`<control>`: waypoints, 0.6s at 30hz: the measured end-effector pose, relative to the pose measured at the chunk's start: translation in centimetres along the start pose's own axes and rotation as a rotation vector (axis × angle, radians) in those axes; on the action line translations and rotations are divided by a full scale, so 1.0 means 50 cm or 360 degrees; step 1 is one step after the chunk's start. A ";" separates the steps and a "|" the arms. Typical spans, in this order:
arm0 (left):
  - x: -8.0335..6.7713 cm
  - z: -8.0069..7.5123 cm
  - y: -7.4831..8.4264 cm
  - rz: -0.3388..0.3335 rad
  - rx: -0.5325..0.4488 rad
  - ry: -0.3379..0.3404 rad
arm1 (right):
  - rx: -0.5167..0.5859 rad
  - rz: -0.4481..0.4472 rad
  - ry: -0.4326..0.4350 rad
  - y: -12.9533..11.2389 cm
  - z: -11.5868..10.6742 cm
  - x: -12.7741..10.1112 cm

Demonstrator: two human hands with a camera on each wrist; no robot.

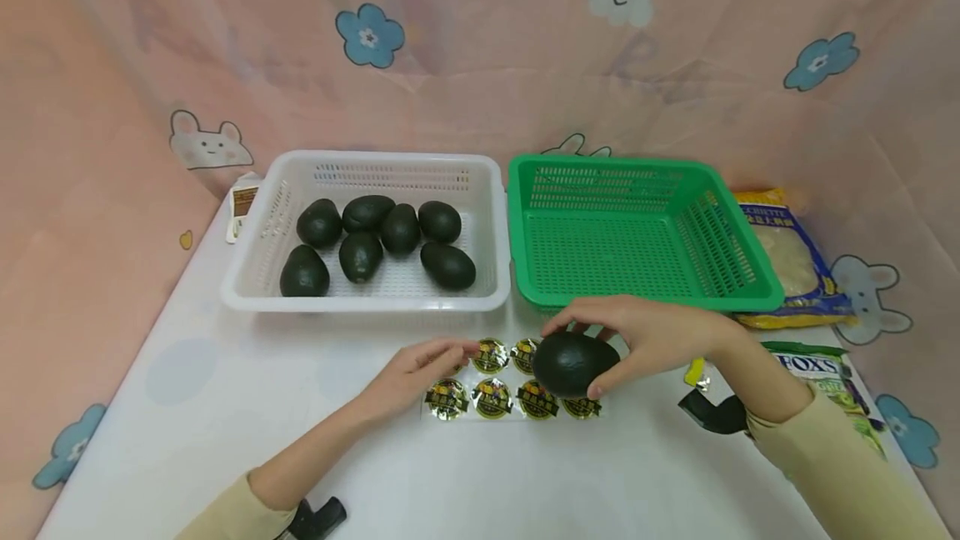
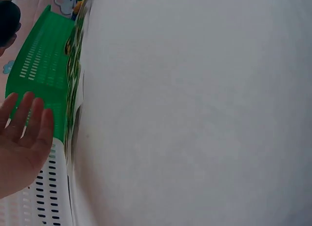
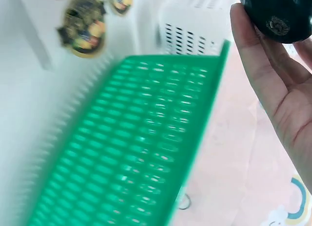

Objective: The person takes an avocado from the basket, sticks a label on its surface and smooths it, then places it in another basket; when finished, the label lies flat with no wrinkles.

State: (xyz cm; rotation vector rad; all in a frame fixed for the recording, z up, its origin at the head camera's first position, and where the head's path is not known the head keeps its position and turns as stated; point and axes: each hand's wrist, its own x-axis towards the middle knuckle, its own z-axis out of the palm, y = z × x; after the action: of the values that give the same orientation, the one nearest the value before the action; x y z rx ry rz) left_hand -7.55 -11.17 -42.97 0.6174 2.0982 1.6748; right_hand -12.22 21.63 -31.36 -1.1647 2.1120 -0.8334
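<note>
Table: white surface under both hands, pink patterned cloth hung around it.
White basket: beyond the left hand, holding seven dark avocados; its slotted wall shows just past the left palm in the left wrist view.
Green basket: just beyond the right hand, touching the white basket's side; nothing lies in it.
Snack bags: to the right of the right hand, one yellow and blue beside the green basket, one green and white nearer the right forearm.
Right hand: fingers and thumb curled over the top and side of the avocado, gripping it just above the sticker sheet.
Left hand: fingers relaxed and nearly straight, fingertips resting on the left end of the sticker sheet; it holds nothing.
Avocado: dark, egg-shaped, in the right hand's grip, well in front of the green basket and covering part of the sticker sheet.
Sticker sheet: clear strip with round gold and black labels in two rows, lying between the two hands.
Black object: on the table under the right wrist; what it is cannot be told.
</note>
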 end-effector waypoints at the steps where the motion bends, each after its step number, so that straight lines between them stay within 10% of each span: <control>1: -0.003 0.007 0.000 0.0030 0.0159 -0.0066 | 0.0005 -0.0008 0.0002 0.004 0.007 -0.003; 8: -0.035 0.017 -0.003 0.0262 0.1085 -0.0355 | -0.0026 -0.0020 0.0054 0.038 0.046 -0.006; 18: -0.138 -0.051 -0.024 0.0439 0.1382 -0.0147 | -0.0112 0.0061 0.0170 0.086 0.091 0.027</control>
State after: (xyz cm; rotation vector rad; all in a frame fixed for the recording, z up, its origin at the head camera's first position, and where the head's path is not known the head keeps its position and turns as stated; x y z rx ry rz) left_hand -3.35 -17.32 -43.44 1.2419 2.7145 0.7313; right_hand -11.69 21.16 -37.75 -1.1345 2.2600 -0.8262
